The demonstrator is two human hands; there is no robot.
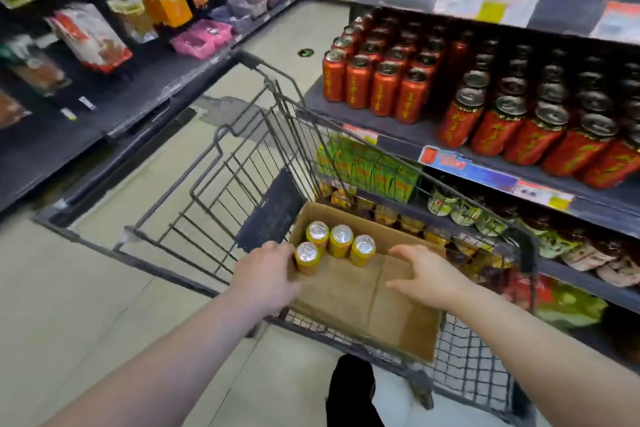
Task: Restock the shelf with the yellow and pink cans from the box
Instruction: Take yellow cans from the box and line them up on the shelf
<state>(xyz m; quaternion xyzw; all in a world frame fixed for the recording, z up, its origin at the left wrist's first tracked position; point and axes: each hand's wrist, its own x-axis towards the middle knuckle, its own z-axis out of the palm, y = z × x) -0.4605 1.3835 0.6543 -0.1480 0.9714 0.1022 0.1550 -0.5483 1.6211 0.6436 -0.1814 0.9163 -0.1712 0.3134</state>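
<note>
Four yellow cans (334,244) stand upright in one cardboard box (367,302), clustered in its far left corner. The box sits in one wire cart (242,163). Two bare hands reach in: the left hand (268,276) at the box's left edge, the right hand (427,274) over its middle. Red cans (381,83) fill the shelf (398,135), too many and too blurred to count.

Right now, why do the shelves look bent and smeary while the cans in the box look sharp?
Head view: the wide-angle lens bows the shelf edge and stretches both arms; the hanging packets are blurred; the yellow cans in the box stay crisp, their tops glinting.
</note>
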